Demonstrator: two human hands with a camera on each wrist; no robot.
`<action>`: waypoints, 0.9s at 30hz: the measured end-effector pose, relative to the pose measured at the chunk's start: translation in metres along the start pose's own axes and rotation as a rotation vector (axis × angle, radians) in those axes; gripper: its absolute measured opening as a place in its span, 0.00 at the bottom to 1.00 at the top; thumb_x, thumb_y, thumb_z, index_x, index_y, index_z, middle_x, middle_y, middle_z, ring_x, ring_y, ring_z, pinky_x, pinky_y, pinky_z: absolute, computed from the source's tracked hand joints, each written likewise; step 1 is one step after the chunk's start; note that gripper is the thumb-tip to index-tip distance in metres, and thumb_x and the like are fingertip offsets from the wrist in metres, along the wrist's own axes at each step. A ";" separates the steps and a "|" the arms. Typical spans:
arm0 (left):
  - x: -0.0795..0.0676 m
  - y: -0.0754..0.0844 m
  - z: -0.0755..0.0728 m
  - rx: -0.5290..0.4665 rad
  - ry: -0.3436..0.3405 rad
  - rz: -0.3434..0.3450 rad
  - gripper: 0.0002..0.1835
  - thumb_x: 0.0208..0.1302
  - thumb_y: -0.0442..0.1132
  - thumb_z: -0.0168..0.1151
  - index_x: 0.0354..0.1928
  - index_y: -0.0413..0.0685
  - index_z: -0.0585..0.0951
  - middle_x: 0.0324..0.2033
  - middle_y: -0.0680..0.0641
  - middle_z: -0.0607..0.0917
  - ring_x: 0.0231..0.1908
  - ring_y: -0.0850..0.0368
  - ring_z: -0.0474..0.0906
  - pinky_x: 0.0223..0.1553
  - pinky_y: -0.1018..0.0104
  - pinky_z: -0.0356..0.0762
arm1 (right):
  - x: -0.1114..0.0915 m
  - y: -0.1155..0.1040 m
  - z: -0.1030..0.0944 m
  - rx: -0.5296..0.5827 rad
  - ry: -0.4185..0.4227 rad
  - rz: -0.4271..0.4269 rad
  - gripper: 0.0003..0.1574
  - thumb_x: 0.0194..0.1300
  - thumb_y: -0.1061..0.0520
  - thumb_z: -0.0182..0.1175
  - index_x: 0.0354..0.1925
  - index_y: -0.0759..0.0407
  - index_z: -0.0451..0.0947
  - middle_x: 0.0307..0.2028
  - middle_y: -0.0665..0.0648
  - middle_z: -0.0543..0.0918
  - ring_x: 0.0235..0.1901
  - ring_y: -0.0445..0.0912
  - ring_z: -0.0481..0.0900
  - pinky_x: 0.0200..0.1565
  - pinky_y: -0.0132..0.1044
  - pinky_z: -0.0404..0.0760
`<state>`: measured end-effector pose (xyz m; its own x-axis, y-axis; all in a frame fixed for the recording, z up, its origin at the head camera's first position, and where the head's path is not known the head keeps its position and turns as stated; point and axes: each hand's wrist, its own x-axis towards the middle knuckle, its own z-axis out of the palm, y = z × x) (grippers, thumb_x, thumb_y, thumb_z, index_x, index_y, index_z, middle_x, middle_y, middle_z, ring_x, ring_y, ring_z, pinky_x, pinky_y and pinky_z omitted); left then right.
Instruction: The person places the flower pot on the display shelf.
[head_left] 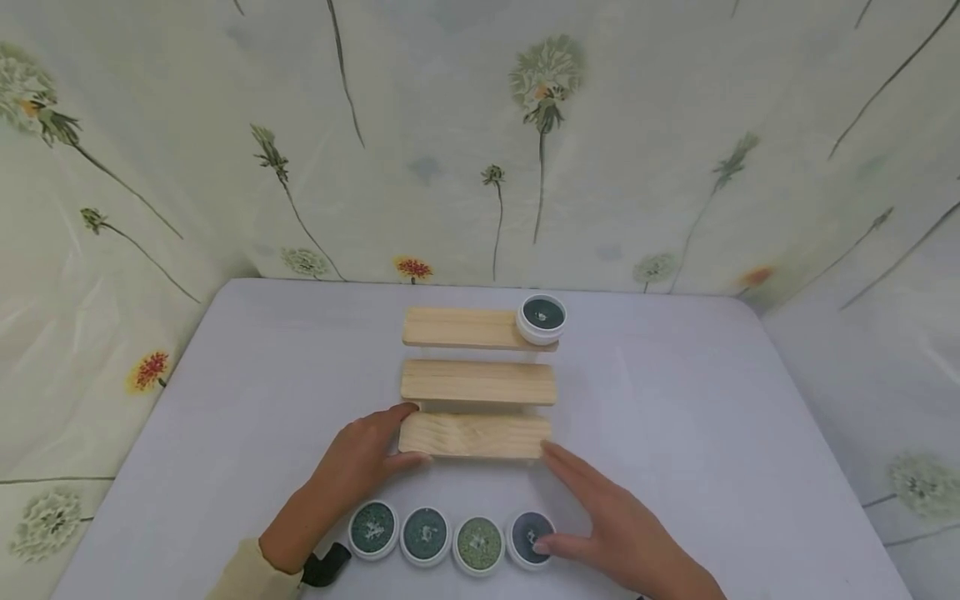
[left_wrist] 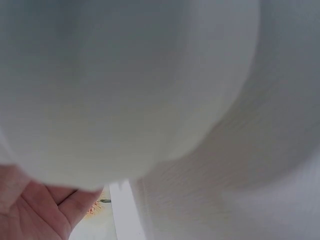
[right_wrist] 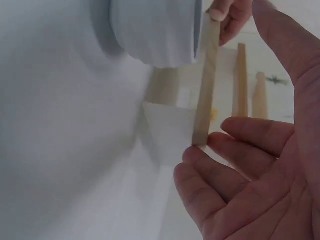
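A three-tier stand with pale wooden shelves (head_left: 478, 382) and white supports is on the table. My left hand (head_left: 360, 454) grips the left end of its front shelf (head_left: 472, 436), fingers at the back edge and thumb at the front. Fingertips of my right hand (head_left: 618, 525) touch that shelf's right end; its fingers are extended, and the thumb overlaps a white round jar with a dark top (head_left: 529, 537). Three more jars continue the row leftward: a light green one (head_left: 478, 546) and two dark green ones, the middle (head_left: 425, 536) and the leftmost (head_left: 372, 529).
Another white jar with a dark green top (head_left: 542, 318) sits at the right end of the back shelf. The white table (head_left: 675, 400) meets a flower-printed cloth (head_left: 450, 167) at the back and sides. Close to my left wrist lies something black (head_left: 326, 567).
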<state>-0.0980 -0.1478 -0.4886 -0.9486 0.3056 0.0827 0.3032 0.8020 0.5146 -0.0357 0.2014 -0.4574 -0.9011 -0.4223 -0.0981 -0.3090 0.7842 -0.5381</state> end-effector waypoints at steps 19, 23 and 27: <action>0.000 -0.005 0.003 0.004 0.021 0.027 0.39 0.55 0.56 0.79 0.65 0.46 0.79 0.55 0.45 0.88 0.54 0.47 0.85 0.55 0.49 0.82 | -0.024 -0.009 0.039 0.074 -0.053 -0.048 0.56 0.60 0.27 0.71 0.75 0.52 0.69 0.71 0.49 0.76 0.68 0.50 0.76 0.65 0.51 0.76; -0.001 -0.004 0.002 -0.004 0.022 0.026 0.39 0.55 0.56 0.80 0.65 0.45 0.79 0.54 0.45 0.88 0.53 0.47 0.86 0.54 0.48 0.83 | -0.022 -0.010 0.039 0.042 -0.046 -0.041 0.51 0.62 0.30 0.71 0.74 0.54 0.71 0.69 0.51 0.78 0.66 0.51 0.77 0.64 0.51 0.77; -0.001 -0.003 0.002 -0.015 0.022 0.022 0.39 0.55 0.56 0.80 0.65 0.45 0.79 0.54 0.45 0.88 0.54 0.47 0.85 0.55 0.48 0.83 | -0.020 -0.009 0.040 0.003 -0.024 -0.059 0.46 0.64 0.36 0.73 0.71 0.57 0.73 0.67 0.53 0.80 0.64 0.52 0.80 0.63 0.51 0.79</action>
<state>-0.0982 -0.1497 -0.4919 -0.9435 0.3116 0.1124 0.3226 0.7876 0.5249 -0.0023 0.1846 -0.4843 -0.8739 -0.4785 -0.0864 -0.3603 0.7565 -0.5458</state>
